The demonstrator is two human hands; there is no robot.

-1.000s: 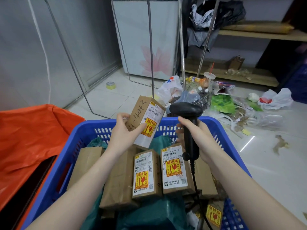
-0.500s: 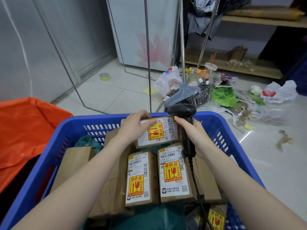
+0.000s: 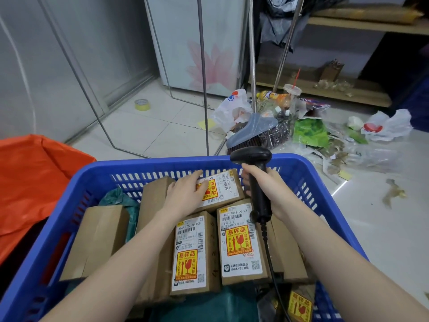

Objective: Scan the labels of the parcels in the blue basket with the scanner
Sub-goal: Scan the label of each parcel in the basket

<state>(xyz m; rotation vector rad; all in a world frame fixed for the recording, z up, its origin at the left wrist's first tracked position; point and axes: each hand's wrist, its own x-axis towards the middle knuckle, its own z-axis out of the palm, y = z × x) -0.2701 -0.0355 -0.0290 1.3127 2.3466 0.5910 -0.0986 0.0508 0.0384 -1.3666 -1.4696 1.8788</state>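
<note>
Littered floor (image 3: 144, 133) beyond blue basket (image 3: 162, 162); broom (image 3: 253, 133) touches its rim.

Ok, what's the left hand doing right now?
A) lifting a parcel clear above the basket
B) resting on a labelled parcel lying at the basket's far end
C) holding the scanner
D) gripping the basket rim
B: the left hand lies flat on the labelled parcel at the far end of the blue basket; the scanner is in the right hand.
</note>
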